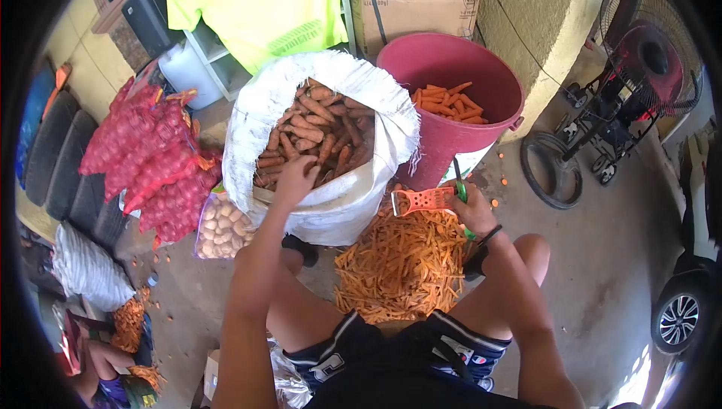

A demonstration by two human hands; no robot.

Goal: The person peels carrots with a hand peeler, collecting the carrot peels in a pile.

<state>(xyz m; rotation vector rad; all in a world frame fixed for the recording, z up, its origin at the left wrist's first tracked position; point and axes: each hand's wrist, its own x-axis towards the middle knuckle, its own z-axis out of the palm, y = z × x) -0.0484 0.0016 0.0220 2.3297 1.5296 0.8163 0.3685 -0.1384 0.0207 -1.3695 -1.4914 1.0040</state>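
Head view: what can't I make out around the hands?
Head view throughout:
Orange tool: held end, covered by right hand.
Left hand: its grip, if any, hidden by its own back.
Sack: depth of carrots, hidden by the top layer.
Bucket: bottom, hidden by peeled carrots and wall.

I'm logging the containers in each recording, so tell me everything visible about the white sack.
The white sack looks like woven plastic, its open mouth folded outward into a wide, crumpled collar with frayed threads at the right edge. Bulging and filled with carrots, it stands upright on the floor. The left hand is at the mouth's near side, over the carrots; whether it touches the sack is unclear. The sack partly hides the red bin; contact there is unclear.
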